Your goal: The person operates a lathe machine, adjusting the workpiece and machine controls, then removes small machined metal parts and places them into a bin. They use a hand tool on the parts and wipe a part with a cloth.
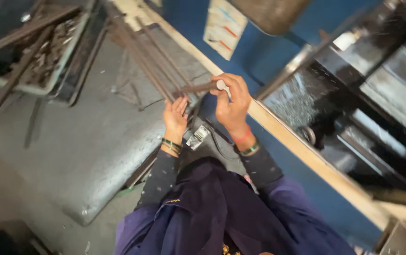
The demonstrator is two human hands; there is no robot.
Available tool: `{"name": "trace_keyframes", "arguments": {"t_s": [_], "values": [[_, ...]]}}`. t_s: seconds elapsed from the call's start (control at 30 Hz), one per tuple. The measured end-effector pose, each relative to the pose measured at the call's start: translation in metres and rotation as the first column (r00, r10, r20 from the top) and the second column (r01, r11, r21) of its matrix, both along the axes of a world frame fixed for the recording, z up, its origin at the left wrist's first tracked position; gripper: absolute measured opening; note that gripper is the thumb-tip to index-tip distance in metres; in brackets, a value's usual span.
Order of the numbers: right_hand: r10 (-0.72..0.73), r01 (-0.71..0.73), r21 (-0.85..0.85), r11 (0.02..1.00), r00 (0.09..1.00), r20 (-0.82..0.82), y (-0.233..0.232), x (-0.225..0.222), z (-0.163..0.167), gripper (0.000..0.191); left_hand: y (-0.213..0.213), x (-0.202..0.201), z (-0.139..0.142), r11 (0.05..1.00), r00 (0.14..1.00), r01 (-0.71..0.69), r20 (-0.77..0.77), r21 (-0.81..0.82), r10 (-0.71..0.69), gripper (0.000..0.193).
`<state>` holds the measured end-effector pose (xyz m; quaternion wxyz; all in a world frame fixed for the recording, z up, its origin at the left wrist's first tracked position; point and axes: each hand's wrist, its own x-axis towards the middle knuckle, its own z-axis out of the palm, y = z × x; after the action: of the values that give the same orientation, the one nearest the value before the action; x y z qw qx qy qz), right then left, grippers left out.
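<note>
A: Right hand [231,106] clenched around 1 short rusty rod [198,87], its bright cut end [221,84] up by the thumb. Left hand [175,118] open-palmed, touching the long rod bundle [141,56] far left.

B: Risk: the round rod could roll from the grip (rust looks gritty). Bundle could slide off the smooth grey table [85,151].

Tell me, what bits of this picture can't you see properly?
- Head view: the short metal rod is partly covered by the right hand, so how its pale round end joins it is unclear.
- The bundle of long rods runs off the top edge; their full length is cut off.
- The left hand hides what its fingers press on.
- The tray of scraps is blurred; single pieces can't be told apart.
</note>
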<state>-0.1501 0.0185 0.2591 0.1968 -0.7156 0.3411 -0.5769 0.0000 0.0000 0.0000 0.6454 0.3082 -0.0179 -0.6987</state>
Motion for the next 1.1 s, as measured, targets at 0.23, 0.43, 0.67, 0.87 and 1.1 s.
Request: {"name": "trace_keyframes", "arguments": {"t_s": [0.23, 0.43, 0.67, 0.87, 1.1], "values": [[-0.197, 0.168, -0.115, 0.979, 0.924, -0.326, 0.067, -0.121, 0.060, 0.032, 0.058, -0.100, 0.009, 0.924, 0.901, 0.373, -0.268, 0.081, -0.340, 0.064], [-0.471, 0.468, -0.080, 0.880, 0.841, -0.266, 0.134, -0.216, 0.087, 0.038, 0.048, -0.196, 0.019, 0.800, 0.703, 0.580, -0.402, -0.152, -0.586, 0.050], [-0.743, 0.781, -0.206, 0.590, 0.625, 0.241, 0.174, -0.348, 0.058, 0.037, -0.026, -0.369, 0.061, 0.730, 0.716, 0.668, -0.144, -0.143, -0.683, 0.037], [-0.800, 0.898, -0.088, 0.431, 0.425, 0.424, 0.137, -0.474, -0.012, 0.054, -0.138, -0.546, 0.116, 0.750, 0.752, 0.659, 0.082, -0.063, -0.654, 0.034], [-0.668, 0.774, 0.127, 0.620, 0.436, 0.604, 0.019, -0.599, -0.072, 0.039, -0.257, -0.665, 0.144, 0.885, 0.858, 0.466, 0.242, 0.004, -0.453, 0.027]]}}
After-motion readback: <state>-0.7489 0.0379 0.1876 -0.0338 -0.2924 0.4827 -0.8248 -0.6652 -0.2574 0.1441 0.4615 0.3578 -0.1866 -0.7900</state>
